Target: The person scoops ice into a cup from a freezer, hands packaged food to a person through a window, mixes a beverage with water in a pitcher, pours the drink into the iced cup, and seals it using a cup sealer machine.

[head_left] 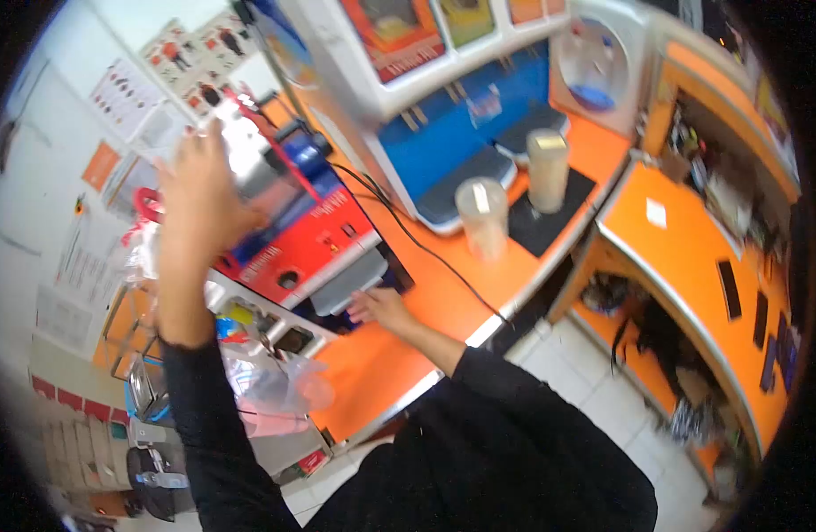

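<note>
A red and blue countertop machine [310, 235] with a shiny metal cover [248, 151] stands on the orange counter. My left hand [199, 191] is raised at its left side, in front of the metal cover, fingers apart and somewhat blurred; whether it touches the cover I cannot tell. Low at the machine's front, my right hand [381, 309] is stretched out beside the grey tray [350, 282], its fingers spread with nothing visible in them. A red loop-shaped part [148, 205] shows to the left of my left wrist.
Two tall translucent containers [483, 217] stand on the counter before a blue and white drink dispenser [470, 115]. A black cable [425, 253] runs across the counter. Clear plastic bags [279, 381] lie at the left. A curved orange desk [683, 239] is at the right.
</note>
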### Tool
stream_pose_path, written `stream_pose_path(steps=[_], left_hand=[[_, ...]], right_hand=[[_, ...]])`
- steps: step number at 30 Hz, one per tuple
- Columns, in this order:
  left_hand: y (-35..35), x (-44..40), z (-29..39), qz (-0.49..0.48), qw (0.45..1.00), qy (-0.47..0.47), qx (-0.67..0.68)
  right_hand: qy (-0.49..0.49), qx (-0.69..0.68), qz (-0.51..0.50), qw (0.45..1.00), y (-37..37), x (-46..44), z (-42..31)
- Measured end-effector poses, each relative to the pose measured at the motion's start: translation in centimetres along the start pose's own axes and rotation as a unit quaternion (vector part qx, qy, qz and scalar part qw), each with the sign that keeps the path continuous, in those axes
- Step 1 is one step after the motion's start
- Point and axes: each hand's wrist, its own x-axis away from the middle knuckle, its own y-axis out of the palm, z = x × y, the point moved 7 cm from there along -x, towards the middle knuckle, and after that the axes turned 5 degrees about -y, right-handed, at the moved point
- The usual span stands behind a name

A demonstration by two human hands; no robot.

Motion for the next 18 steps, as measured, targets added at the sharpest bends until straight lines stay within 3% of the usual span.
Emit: stream_pose_path(steps=[5, 7, 9, 11, 13, 14, 15, 16, 17, 18], left_hand=[[1.1, 3.0, 1.2, 0.141, 0.988, -0.049, -0.041], [0.1, 4.4, 2.3, 0.088, 0.994, -0.061, -0.016], [-1.1, 5.5, 2.5, 0.046, 0.996, -0.051, 0.054], [-2.2, 5.1, 1.1, -0.005, 0.997, -0.035, 0.069], [-3.2, 4.0, 0.2, -0.009, 0.994, -0.036, 0.102], [-4.0, 2.8, -0.2, 0.013, 0.991, -0.045, 0.127], [-4.6, 2.0, -0.5, 0.037, 0.987, -0.053, 0.151], [-4.5, 1.5, -0.4, 0.131, 0.987, -0.047, 0.078], [-2.8, 0.9, -0.4, 0.106, 0.989, -0.06, 0.079], [-1.1, 0.3, -0.4, 0.082, 0.991, -0.073, 0.081]], right_hand=[[-0.007, -0.033, -0.055, 0.998, -0.2, -2.6, 1.5], [0.069, 0.102, -0.05, 0.991, -0.6, -1.3, -0.8], [0.07, 0.213, -0.291, 0.93, 1.5, 0.8, -5.1], [0.002, 0.292, -0.494, 0.819, 5.1, 6.3, -17.0], [-0.221, 0.224, -0.565, 0.763, 8.1, 10.1, -30.9], [-0.314, 0.235, -0.524, 0.756, 8.6, 10.6, -37.1], [-0.384, 0.106, -0.452, 0.798, 8.7, 9.2, -41.0], [-0.339, 0.159, -0.344, 0.861, 9.5, 6.6, -43.9], [-0.494, 0.334, -0.227, 0.77, 11.3, 3.8, -47.6], [-0.529, 0.373, -0.198, 0.736, 13.4, 0.5, -49.5]])
